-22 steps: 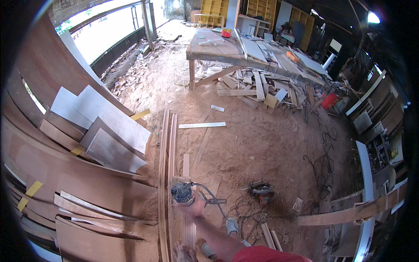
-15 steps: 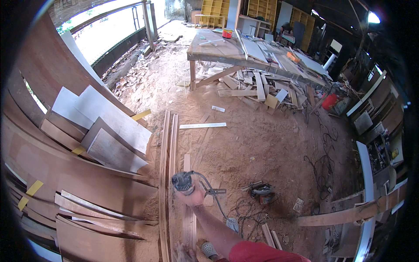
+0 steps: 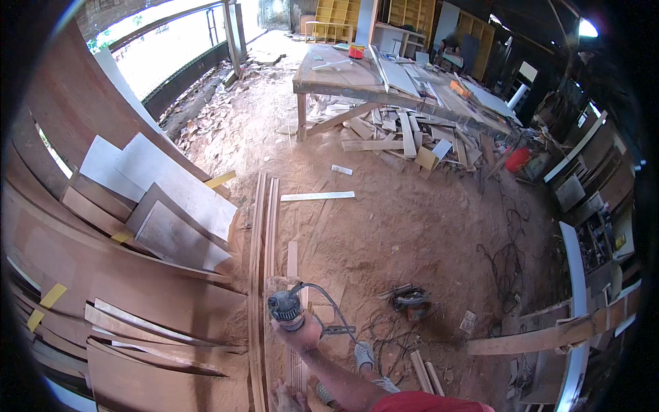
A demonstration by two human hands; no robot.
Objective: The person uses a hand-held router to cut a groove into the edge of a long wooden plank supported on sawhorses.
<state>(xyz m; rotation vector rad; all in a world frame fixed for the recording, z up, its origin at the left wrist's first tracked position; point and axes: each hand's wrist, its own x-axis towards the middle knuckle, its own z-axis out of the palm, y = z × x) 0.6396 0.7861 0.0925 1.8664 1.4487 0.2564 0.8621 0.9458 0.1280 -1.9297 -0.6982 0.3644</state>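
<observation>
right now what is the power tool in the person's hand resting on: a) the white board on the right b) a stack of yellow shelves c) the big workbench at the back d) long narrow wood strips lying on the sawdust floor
d: the right hand grips the round-topped power tool over the long narrow wood strips that lie on the sawdust floor, far from the workbench.

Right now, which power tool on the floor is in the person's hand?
The grey router, gripped by the right hand on the long strips. The circular saw lies untouched on the sawdust to its right.
</observation>
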